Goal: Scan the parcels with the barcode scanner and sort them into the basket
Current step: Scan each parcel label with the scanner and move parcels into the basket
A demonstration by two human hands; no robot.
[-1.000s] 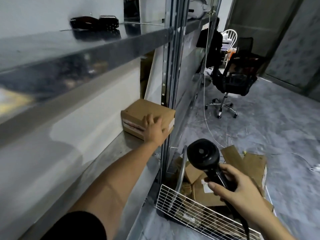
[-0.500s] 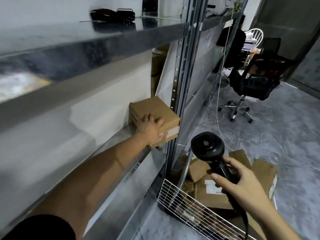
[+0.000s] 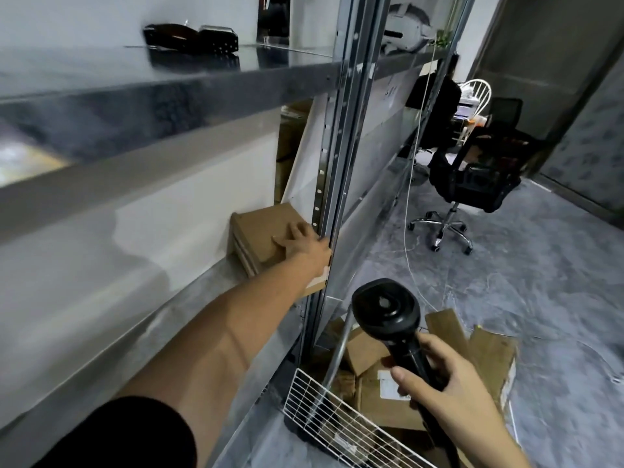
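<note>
We see a brown cardboard parcel (image 3: 260, 234), boxy and matt with a ridged side edge, sitting on the smooth grey metal shelf (image 3: 202, 298) against the white back wall, just beside the perforated steel post (image 3: 341, 163). The left grip (image 3: 304, 246) lies on the parcel's top, fingers stretched out and thumb spread apart, flat on the cardboard. The right grip (image 3: 449, 390) is clamped round the handle of the glossy black plastic scanner (image 3: 388, 312), whose rounded head tilts up, lower than the parcel and well apart from it. Below the scanner stands a white wire basket (image 3: 324, 410) holding more cardboard boxes (image 3: 368, 356), one with a white label. The mottled grey floor (image 3: 540, 298) runs back to a black office chair (image 3: 472, 184) on a chrome star base. A dark shiny object (image 3: 189, 38) rests on the reflective upper shelf.
</note>
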